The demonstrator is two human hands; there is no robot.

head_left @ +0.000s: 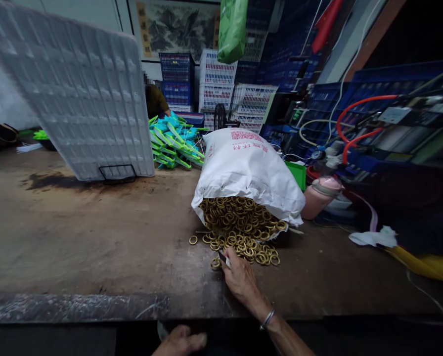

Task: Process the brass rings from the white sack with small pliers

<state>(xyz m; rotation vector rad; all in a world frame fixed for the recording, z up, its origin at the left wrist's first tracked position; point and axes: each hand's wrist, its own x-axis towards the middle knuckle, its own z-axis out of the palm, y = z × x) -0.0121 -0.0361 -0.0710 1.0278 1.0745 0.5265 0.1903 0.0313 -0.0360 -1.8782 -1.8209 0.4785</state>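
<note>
Grip unclear, the left hand (pixel 180 342) hangs beyond the near edge of the table (pixel 106 237), to the left front of the white sack (pixel 247 168); the right hand (pixel 241 278) pinches a small dark-and-white object (pixel 226 261) by brass-coloured rings (pixel 243 217) spilling from the sack's mouth. A translucent ribbed panel (pixel 91 94) stands well left of the sack, green-and-turquoise pieces (pixel 175 141) lie just left, and a pink bottle (pixel 320 198) sits just right.

Unreadable red lettering (pixel 248 147), white sack (pixel 240 173)
</note>
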